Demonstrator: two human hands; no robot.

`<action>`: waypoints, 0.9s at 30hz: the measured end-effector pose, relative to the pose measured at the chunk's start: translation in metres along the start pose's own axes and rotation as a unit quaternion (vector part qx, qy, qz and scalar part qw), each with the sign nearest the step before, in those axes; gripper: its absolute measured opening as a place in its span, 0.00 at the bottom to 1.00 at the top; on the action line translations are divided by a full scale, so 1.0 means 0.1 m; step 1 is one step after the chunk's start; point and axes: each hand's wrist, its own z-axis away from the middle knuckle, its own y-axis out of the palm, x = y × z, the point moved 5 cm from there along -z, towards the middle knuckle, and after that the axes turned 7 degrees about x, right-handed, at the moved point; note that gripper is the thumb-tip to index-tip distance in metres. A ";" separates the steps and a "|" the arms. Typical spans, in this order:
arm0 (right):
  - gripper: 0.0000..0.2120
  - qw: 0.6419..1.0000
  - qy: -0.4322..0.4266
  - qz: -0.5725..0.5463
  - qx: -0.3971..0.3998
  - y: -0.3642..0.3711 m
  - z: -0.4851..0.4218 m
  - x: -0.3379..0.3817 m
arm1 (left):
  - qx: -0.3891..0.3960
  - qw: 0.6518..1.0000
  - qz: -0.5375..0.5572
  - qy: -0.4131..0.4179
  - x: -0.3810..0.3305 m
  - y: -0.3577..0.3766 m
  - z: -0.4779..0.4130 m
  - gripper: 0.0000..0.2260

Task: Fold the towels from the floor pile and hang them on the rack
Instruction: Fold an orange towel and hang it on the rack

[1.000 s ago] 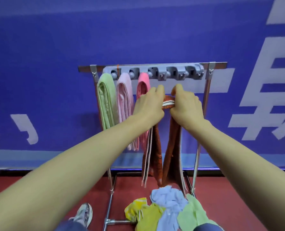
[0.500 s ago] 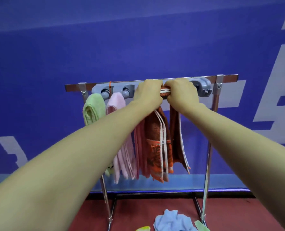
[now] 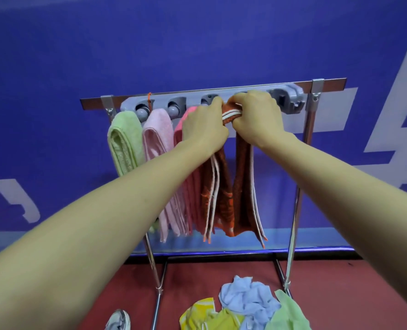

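Three folded towels (green [image 3: 124, 141], pale pink [image 3: 156, 139], coral [image 3: 183, 125]) are hung on the rack [image 3: 326, 83]; the rust striped towel [image 3: 221, 186] is gripped at its fold by the fingers of the left hand [image 3: 205, 129] and right hand [image 3: 257, 117], pressed at the fourth clip. One free clip [image 3: 290, 98] is left beside the right post, and the floor pile [image 3: 245, 306] is not yet folded

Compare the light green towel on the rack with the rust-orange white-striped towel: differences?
The light green terry towel hangs free at the grey rack's left end; the rust-orange white-striped towel is gripped at its fold by the left hand and right hand. Green is plain; orange is patterned. Both are folded and drape downward.
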 end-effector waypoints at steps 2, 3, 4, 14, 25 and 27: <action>0.16 1.000 -0.004 0.008 0.007 0.01 -0.01 0.01 | 0.003 1.000 0.000 -0.015 0.00 0.00 0.02 0.19; 0.17 1.000 -0.005 0.008 0.012 0.03 -0.01 0.00 | 0.007 1.000 0.007 -0.015 0.00 0.01 0.03 0.19; 0.18 1.000 -0.004 0.004 0.020 0.06 -0.01 -0.01 | 0.009 1.000 0.021 -0.014 0.00 0.03 0.03 0.19; 0.06 0.974 0.169 -0.152 0.009 0.54 0.49 -0.27 | 0.007 0.955 0.250 -0.162 0.27 0.66 0.44 0.08; 0.08 0.938 0.252 -0.224 0.083 1.16 1.19 -0.46 | 0.124 0.935 0.266 -0.199 0.40 1.43 1.08 0.14; 0.08 0.933 0.271 -0.218 0.091 1.17 1.32 -0.51 | 0.132 0.938 0.254 -0.196 0.40 1.50 1.18 0.14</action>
